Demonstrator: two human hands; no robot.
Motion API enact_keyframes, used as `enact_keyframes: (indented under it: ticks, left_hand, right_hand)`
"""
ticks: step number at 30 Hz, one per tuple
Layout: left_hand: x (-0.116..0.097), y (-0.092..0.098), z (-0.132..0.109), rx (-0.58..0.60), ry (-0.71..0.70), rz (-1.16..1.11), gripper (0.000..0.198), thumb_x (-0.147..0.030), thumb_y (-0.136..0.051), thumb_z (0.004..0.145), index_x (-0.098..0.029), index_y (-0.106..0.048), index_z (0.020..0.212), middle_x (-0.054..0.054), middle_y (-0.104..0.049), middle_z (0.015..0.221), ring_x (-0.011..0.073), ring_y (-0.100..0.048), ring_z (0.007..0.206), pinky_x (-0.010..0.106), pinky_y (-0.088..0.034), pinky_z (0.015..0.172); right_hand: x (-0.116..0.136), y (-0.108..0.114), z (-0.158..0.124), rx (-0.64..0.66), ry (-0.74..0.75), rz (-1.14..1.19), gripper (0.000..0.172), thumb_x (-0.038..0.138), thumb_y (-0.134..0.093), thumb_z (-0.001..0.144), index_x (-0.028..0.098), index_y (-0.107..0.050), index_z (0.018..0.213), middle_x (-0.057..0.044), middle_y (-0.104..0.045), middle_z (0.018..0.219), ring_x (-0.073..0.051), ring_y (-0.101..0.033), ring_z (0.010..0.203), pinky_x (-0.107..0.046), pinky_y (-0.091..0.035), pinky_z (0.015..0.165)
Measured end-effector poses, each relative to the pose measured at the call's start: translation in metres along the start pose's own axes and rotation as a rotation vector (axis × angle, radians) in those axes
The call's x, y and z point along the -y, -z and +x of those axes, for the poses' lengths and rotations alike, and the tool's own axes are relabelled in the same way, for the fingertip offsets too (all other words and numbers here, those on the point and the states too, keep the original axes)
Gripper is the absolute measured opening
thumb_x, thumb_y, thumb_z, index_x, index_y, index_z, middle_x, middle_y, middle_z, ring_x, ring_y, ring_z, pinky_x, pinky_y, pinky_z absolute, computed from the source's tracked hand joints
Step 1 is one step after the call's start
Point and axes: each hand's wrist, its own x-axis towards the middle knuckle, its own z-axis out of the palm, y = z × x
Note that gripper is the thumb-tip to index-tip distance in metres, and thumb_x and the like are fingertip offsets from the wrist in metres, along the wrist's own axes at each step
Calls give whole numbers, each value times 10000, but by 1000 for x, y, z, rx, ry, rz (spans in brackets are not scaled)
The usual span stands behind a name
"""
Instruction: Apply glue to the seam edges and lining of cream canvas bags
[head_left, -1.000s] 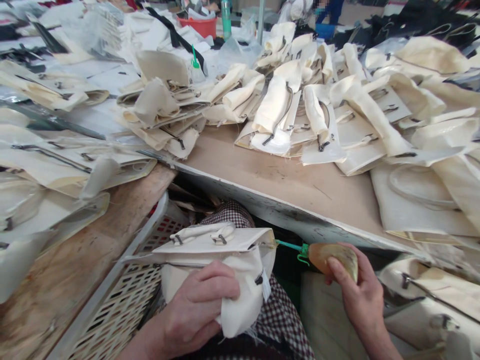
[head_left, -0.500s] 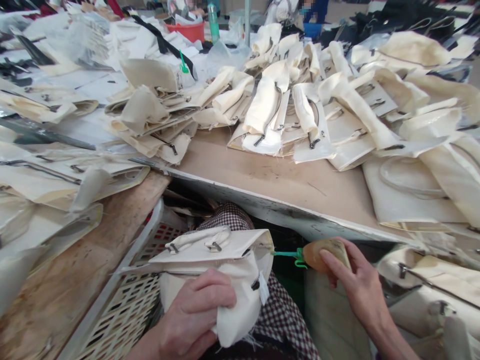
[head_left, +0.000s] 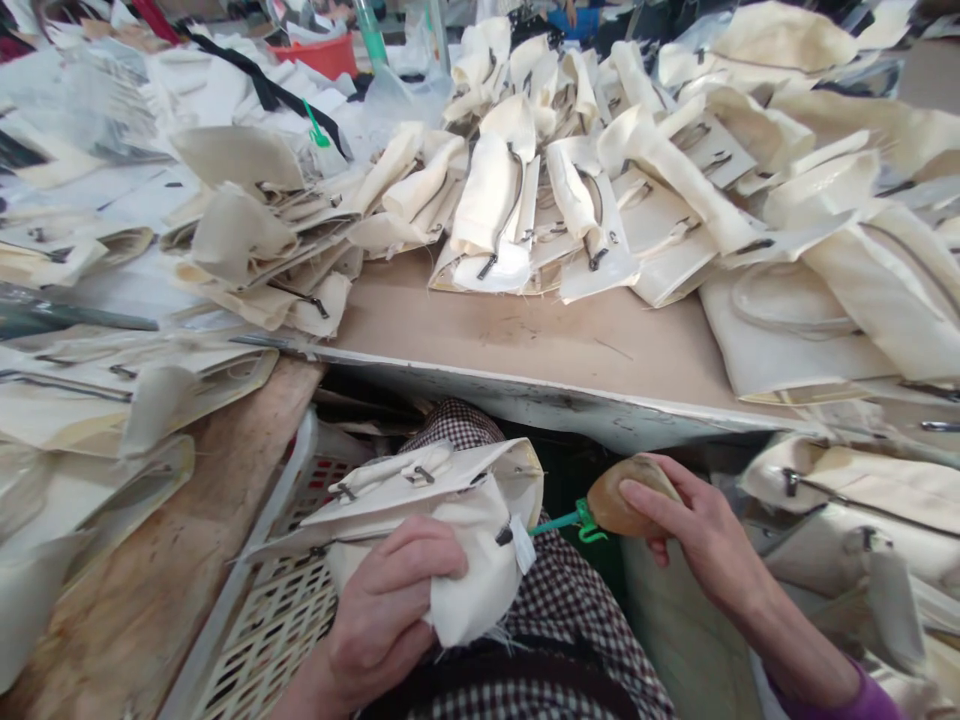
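Observation:
My left hand (head_left: 401, 600) is closed on a cream fabric bag piece (head_left: 472, 580) with dark zipper ends and a frayed lower edge, held over my lap. A stiff flap with small metal fittings forms its upper part. In my right hand (head_left: 694, 520) is a brownish glue bottle (head_left: 628, 497) with a green cap and a thin teal nozzle. The nozzle points left, its tip close to the bag piece's right edge beside a white tag (head_left: 522, 545). Whether the tip touches the fabric I cannot tell.
Many similar cream bag pieces (head_left: 491, 200) are heaped across the brown table (head_left: 487, 320). A white plastic basket (head_left: 262, 630) stands between my legs and a wooden board (head_left: 232, 480). More pieces (head_left: 862, 500) lie at lower right. A red tub (head_left: 322, 57) sits far back.
The glue bottle's nozzle has shifted from the bag piece's upper right corner down to near the white tag and now tilts downward. My view has turned slightly right.

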Motion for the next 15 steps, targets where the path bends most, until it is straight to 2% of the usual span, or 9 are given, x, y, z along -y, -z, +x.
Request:
enact_keyframes:
  ticks: [15]
  left_hand:
    - [13,-3,4,-37,18,5,167,-38,-619,901,-167,-641,796,55,-691,835,181,-655,808,303,-562,691]
  right_hand:
    - [11,-8,-1,-46,16,94,448,564,-783,766,152,-660,893,18,-570,587,-134,-482,410,-240,-413,367]
